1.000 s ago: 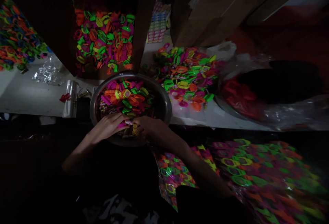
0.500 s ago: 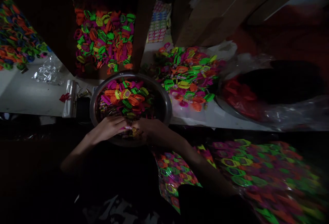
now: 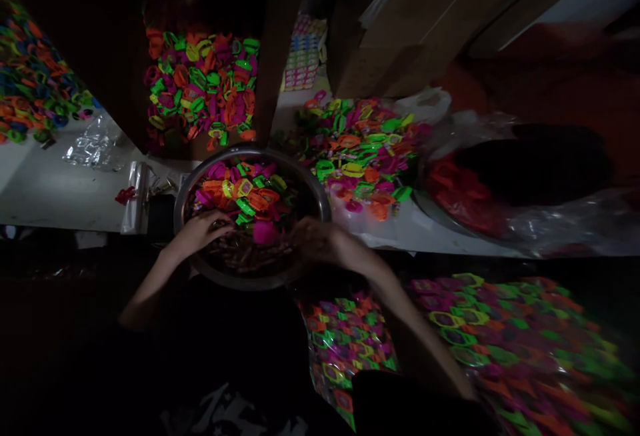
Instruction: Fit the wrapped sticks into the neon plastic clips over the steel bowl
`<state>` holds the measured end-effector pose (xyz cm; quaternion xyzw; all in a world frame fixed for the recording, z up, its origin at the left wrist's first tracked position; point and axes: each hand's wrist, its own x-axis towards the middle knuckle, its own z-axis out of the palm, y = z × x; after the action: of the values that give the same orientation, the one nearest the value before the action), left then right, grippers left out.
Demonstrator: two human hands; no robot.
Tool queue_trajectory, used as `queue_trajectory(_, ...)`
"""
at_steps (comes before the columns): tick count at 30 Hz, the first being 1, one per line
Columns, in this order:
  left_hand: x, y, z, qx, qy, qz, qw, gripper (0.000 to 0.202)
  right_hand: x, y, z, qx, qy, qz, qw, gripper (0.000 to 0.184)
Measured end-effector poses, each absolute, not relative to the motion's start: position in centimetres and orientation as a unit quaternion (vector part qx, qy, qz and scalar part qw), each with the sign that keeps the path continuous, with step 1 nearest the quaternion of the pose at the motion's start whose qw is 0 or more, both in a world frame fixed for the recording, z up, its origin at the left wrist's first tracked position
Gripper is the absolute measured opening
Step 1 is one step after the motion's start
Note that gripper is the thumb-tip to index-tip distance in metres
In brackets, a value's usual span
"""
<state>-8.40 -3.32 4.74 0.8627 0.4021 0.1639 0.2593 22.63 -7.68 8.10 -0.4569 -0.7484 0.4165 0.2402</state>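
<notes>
Both hands in the bowl (image 3: 320, 197) of neon pieces (image 3: 240, 191)

Left hand (image 3: 200, 231) rests on the pieces, fingers curled, grip unclear; right hand (image 3: 317, 239) blurred, fingers' state unclear; a pink piece (image 3: 264, 232) lies between the fingers; bench (image 3: 60, 189) beyond.

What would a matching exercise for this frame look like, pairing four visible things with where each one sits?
Things:
1. left hand
2. right hand
3. metal bowl
4. clear plastic wrap

Places:
A. far left on the white table
B. at the bowl's right rim
C. between the two hands, full of neon pieces
D. inside the bowl's left part

Pairs: 1-D, 2-B, 3-C, 4-A
</notes>
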Motion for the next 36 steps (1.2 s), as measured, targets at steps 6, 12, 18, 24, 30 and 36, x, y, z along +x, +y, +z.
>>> queue_trajectory(6,-8.4,-1.3,1.8,0.916,0.385,0.083,0.074,0.028,26.7,-4.3,5.6,-0.633,-0.38,0.252,0.626,0.025)
queue_trajectory(12,-7.5,-0.3,1.8,0.925,0.377,0.039,0.01,0.024,24.2,-5.3,3.4,-0.595,-0.336,0.449,0.575,0.03)
queue_trajectory(18,-7.8,-1.1,3.8,0.93,0.351,0.111,0.02,0.021,20.5,-6.5,2.0,-0.594,-0.45,0.529,0.406,0.042)
queue_trajectory(24,-6.7,-3.5,6.4,0.907,0.348,0.213,0.104,0.015,17.5,-8.0,3.6,-0.507,-0.695,0.414,0.297,0.041)
queue_trajectory(30,-6.1,-4.8,6.9,0.89,0.326,0.271,0.168,0.022,17.2,-8.6,6.2,-0.43,-0.802,0.328,0.253,0.037)
queue_trajectory(36,-5.9,-5.6,7.0,0.882,0.341,0.261,0.196,0.03,17.4,-8.5,6.7,-0.397,-0.833,0.304,0.235,0.039)
